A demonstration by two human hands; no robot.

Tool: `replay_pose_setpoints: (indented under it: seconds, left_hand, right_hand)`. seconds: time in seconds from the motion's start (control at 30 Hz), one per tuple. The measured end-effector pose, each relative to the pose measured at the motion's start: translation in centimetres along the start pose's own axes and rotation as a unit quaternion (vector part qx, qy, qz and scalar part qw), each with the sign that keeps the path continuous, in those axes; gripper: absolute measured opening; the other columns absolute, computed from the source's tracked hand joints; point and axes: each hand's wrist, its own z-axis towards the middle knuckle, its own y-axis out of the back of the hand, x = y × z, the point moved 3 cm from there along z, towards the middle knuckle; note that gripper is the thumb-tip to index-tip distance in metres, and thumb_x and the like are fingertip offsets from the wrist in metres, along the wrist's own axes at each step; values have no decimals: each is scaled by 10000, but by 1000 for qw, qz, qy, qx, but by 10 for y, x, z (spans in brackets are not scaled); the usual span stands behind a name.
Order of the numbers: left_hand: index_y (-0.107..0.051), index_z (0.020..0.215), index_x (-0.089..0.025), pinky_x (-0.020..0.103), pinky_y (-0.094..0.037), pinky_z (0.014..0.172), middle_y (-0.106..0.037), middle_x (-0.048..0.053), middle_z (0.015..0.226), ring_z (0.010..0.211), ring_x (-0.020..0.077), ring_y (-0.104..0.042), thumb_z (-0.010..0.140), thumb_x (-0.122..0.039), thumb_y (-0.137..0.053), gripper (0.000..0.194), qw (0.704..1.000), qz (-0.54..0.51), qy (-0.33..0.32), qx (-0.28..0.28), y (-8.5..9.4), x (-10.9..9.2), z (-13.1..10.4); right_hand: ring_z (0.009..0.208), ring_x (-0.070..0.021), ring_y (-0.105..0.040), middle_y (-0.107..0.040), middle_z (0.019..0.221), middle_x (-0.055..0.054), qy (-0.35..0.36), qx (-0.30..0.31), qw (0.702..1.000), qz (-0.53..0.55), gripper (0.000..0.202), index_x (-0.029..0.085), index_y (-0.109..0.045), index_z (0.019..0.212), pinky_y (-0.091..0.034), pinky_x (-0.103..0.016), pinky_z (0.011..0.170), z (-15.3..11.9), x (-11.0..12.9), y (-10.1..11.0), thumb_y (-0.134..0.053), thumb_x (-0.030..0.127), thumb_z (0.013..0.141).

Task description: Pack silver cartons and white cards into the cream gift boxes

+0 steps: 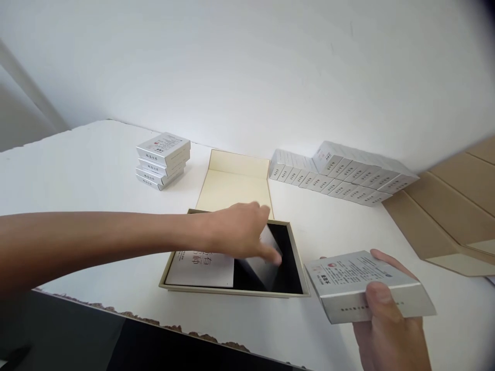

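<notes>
An open cream gift box with a dark inside sits mid-table, its lid folded back. A white printed piece fills its left part. Over the right part hovers my left hand, thumb and fingers apart. Beneath it a slanted grey shape shows against the dark inside; whether it is an object or a reflection is unclear. To the right of the gift box, my right hand grips a silver-white printed carton, thumb on its near side.
Several silver cartons are stacked at the back left. Rows of similar cartons stand by the wall at the back right. An open brown cardboard piece lies at the right. The table's front edge is chipped.
</notes>
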Motion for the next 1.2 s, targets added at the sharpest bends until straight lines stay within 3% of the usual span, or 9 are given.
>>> replay_pose_setpoints:
  seconds: [0.2, 0.33, 0.43, 0.57, 0.67, 0.77, 0.83, 1.0, 1.2]
  left_hand:
    - [-616, 757, -167, 377, -418, 837, -664, 102, 895, 944, 283, -571, 870, -684, -545, 534, 979, 185, -85, -3, 7, -6, -18]
    - [-621, 909, -185, 351, -431, 807, -649, 85, 1024, 976, 269, -571, 890, -643, -552, 464, 983, 152, -87, -50, 11, 3, -36]
    - [-614, 963, -200, 369, -434, 885, -643, 75, 1069, 1033, 282, -566, 745, -697, -693, 549, 980, 150, -110, -72, 5, 14, -50]
    - [-615, 1072, -170, 435, -432, 977, -625, 138, 1220, 1205, 366, -517, 499, -629, -882, 782, 976, 197, -91, 26, -13, 24, -60]
    - [-556, 1238, -148, 487, -384, 1064, -538, 173, 1387, 1332, 380, -425, 538, -470, -927, 855, 974, 213, -68, 34, -23, 24, -63]
    - [-515, 1299, -153, 497, -379, 1075, -532, 162, 1397, 1293, 355, -476, 672, -347, -868, 745, 982, 180, -52, 22, -30, 26, -68]
    - [-512, 1297, -154, 492, -414, 1037, -553, 157, 1362, 1235, 349, -519, 731, -324, -806, 661, 987, 152, -49, 17, -34, 30, -72]
    - [-443, 1387, -170, 497, -456, 970, -571, 129, 1297, 1172, 342, -532, 791, -388, -680, 677, 994, 100, -53, -7, -40, 38, -75]
    - [-491, 1302, -121, 479, -459, 936, -602, 127, 1163, 1055, 321, -559, 751, -391, -669, 639, 994, 94, -53, -29, -41, 36, -72]
  right_hand:
    - [1109, -340, -595, -453, 1426, -98, -28, 49, 998, 39, 746, 388, -356, 1401, -602, -451, 750, -6, 13, -3, -671, 662, 783]
    - [1051, -370, -605, -513, 1313, -101, -10, 51, 996, 79, 939, 358, -475, 1241, -580, -493, 742, 1, 15, -5, -718, 874, 495]
    - [989, -360, -614, -550, 1231, -93, 47, 78, 991, 96, 914, 325, -519, 1042, -544, -480, 718, 17, 23, -9, -737, 896, 362]
    - [712, -248, -589, -624, 860, -43, 107, 190, 975, -33, 670, 280, -516, 875, -464, -369, 554, 26, 48, -35, -696, 853, 577]
    - [499, -185, -470, -492, 550, -3, 87, 281, 907, -302, 606, 250, -431, 644, -349, -336, 500, 15, 62, -63, -389, 820, 844]
    - [497, -193, -489, -489, 483, -22, 88, 306, 808, -495, 658, 243, -348, 544, -348, -358, 552, 4, 71, -80, -234, 778, 910]
    - [493, -198, -509, -513, 485, -29, 83, 313, 789, -521, 668, 243, -357, 542, -360, -365, 559, 2, 77, -82, -181, 763, 923]
    - [525, -208, -571, -584, 573, -15, 7, 274, 844, -461, 596, 247, -469, 760, -405, -343, 528, 13, 87, -68, -241, 777, 910]
    - [604, -230, -594, -580, 599, 23, -30, 337, 797, -501, 627, 302, -439, 1153, -405, -340, 566, -4, 77, -59, -190, 814, 891]
